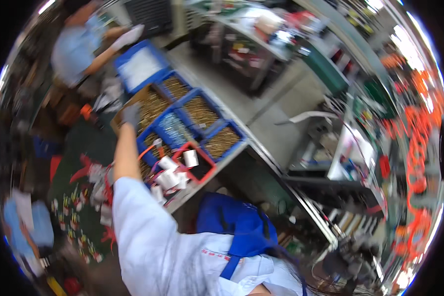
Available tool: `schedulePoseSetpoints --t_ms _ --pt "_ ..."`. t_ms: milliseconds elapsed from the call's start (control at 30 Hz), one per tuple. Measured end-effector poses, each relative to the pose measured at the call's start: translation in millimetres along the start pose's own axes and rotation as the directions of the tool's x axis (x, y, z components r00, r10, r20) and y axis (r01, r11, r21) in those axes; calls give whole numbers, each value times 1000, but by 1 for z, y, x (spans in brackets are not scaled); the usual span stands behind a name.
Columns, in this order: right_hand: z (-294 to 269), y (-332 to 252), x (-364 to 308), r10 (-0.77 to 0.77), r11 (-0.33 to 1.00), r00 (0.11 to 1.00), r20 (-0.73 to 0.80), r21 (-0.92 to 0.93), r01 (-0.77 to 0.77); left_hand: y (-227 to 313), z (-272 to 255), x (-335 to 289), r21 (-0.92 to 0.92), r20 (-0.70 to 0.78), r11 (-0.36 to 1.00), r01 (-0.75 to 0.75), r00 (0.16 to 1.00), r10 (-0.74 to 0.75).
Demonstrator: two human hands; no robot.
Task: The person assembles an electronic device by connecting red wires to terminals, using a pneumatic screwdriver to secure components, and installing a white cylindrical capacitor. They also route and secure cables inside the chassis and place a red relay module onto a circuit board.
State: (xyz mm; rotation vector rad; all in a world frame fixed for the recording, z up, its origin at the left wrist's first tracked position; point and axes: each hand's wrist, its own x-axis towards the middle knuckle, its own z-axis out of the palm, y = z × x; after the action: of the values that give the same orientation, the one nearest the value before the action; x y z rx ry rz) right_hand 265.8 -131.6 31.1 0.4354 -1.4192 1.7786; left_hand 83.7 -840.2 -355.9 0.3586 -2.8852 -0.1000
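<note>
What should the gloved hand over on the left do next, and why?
Perhaps the left hand should gather a few brass-coloured pieces: it reaches into or over the cardboard box holding them, though blur hides whether it already grips any.

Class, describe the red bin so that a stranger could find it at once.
Find the bright blue apron at the lower centre. Just above and left of it lies a cluster of blue bins, several filled with small brass-coloured pieces. At the cluster's end nearest the apron sits the red bin, set apart by its red rim and dark interior.
</note>
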Motion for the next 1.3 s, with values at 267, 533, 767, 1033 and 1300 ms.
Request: schedulePoseSetpoints --t_ms 267,533,767,1033,1300 --pt "-86 -45 66 -209 976 974 90 84 202 -74 -52 80 -809 385 -537 240 906 -174" --pt "-172 -81 151 -202 946 964 171 288 147 464 -316 108 -449 163 -617 646 738 655" --pt "-234 -32 195 -229 906 972 51 377 194 768 -384 2 -899 200 -34 436 478 855" --pt "-278 26 211 -289 893 954 83 382 237 861 -368 -39 -865 377 241 441 253 891" --pt "-265 61 213 -303 896 952 -52 324 303 872 -354 -29 -687 448 190 701 203 871"
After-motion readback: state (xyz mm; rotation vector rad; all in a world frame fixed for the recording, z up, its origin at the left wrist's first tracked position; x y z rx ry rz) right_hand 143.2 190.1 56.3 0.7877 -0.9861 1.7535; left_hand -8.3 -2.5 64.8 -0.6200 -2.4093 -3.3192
